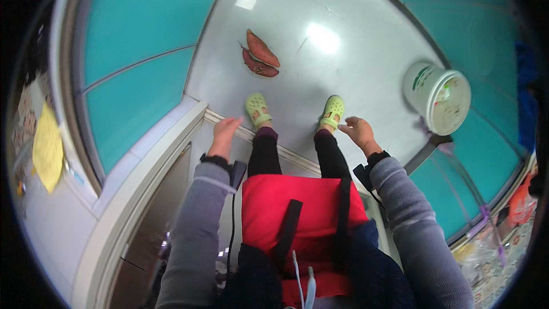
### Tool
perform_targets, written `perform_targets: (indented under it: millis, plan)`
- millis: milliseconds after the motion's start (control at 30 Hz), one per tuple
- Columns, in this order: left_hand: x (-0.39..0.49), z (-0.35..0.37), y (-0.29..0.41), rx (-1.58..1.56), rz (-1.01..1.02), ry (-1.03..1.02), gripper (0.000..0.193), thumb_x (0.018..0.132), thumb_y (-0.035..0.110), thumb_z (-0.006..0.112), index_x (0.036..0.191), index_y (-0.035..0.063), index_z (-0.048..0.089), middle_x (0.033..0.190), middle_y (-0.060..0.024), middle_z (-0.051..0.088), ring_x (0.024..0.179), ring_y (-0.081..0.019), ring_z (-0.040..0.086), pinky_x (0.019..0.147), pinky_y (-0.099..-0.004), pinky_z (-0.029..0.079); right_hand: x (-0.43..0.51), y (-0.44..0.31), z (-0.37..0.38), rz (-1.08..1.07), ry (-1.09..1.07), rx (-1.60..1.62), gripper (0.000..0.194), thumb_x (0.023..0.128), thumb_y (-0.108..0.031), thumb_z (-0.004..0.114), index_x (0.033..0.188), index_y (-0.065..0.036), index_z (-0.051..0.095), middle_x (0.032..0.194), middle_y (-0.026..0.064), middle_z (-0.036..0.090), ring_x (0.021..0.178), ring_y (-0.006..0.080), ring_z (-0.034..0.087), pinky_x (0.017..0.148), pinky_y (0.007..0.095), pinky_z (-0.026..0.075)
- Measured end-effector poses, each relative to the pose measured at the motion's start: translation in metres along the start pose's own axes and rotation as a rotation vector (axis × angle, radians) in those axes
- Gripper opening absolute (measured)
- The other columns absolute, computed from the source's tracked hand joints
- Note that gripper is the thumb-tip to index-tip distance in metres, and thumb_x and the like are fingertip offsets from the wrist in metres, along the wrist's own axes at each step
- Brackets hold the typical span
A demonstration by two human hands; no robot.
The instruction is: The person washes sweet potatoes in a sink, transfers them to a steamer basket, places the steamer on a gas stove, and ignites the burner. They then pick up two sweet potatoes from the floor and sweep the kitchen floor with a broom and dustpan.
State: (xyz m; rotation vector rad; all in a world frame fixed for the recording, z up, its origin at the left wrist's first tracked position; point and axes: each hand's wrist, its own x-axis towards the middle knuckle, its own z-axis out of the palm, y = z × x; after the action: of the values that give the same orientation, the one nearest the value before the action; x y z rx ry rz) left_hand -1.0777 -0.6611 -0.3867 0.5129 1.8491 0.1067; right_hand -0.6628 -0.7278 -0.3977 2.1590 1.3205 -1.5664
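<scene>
My left hand (224, 135) hangs beside the door sill at the left of my legs, fingers loosely apart, holding nothing. My right hand (360, 132) is at the right of my other leg, near the green clog (334, 109), with its fingers parted and nothing in it. Two sweet potatoes lie close together on the glossy floor beyond my feet: an orange-brown one (262, 49) and a darker reddish one (260, 68) with a rough, speckled patch. Each wrist wears a black band with a dark device and a cable. A red apron (300, 214) covers my lap.
A white plastic bucket (418, 83) stands at the right, against teal cabinet doors (484, 47). More teal panels (141, 21) line the left side. A white door frame (141, 161) runs beside my left arm. Beyond it hangs a yellow sheet (47, 150).
</scene>
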Motion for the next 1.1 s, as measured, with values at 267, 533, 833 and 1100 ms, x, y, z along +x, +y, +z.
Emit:
perform_targets:
  millis: [267, 533, 833, 1100]
  plan:
    - [0.222, 0.119, -0.029, -0.027, -0.149, 0.099, 0.040, 0.072, 0.028, 0.077, 0.089, -0.0049, 0.063, 0.082, -0.0092, 0.060, 0.070, -0.0242, 0.057, 0.067, -0.0383, 0.048, 0.145, -0.005, 0.120, -0.048, 0.144, -0.014, 0.040, 0.073, -0.035, 0.074, 0.102, -0.009, 0.066, 0.099, 0.0099, 0.065, 0.097, 0.0300, 0.058, 0.085, 0.0409, 0.044]
    - [0.332, 0.138, -0.066, -0.247, -0.198, 0.165, 0.060, 0.068, 0.038, 0.081, 0.108, -0.0015, 0.058, 0.103, -0.0078, 0.056, 0.094, -0.0204, 0.051, 0.083, -0.0336, 0.039, 0.344, -0.100, 0.228, -0.453, 0.482, -0.001, 0.057, 0.070, -0.036, 0.074, 0.118, -0.010, 0.056, 0.105, 0.0076, 0.061, 0.104, 0.0267, 0.052, 0.085, 0.0383, 0.041]
    - [0.342, 0.163, -0.066, -0.484, -0.019, 0.105, 0.044, 0.072, 0.028, 0.079, 0.104, 0.0018, 0.062, 0.101, -0.0041, 0.061, 0.088, -0.0141, 0.053, 0.077, -0.0300, 0.041, 0.377, -0.123, 0.232, -0.514, 0.473, -0.082, 0.056, 0.064, -0.039, 0.076, 0.109, -0.009, 0.059, 0.101, 0.0072, 0.062, 0.101, 0.0257, 0.053, 0.087, 0.0363, 0.041]
    - [0.351, 0.161, -0.080, -0.438, 0.084, 0.141, 0.036, 0.071, 0.021, 0.077, 0.097, 0.0013, 0.061, 0.096, -0.0049, 0.061, 0.084, -0.0141, 0.053, 0.071, -0.0286, 0.042, 0.355, -0.082, 0.173, -0.275, -0.458, 0.877, 0.045, 0.077, -0.037, 0.072, 0.107, -0.004, 0.063, 0.101, 0.0049, 0.063, 0.095, 0.0146, 0.055, 0.089, 0.0280, 0.041]
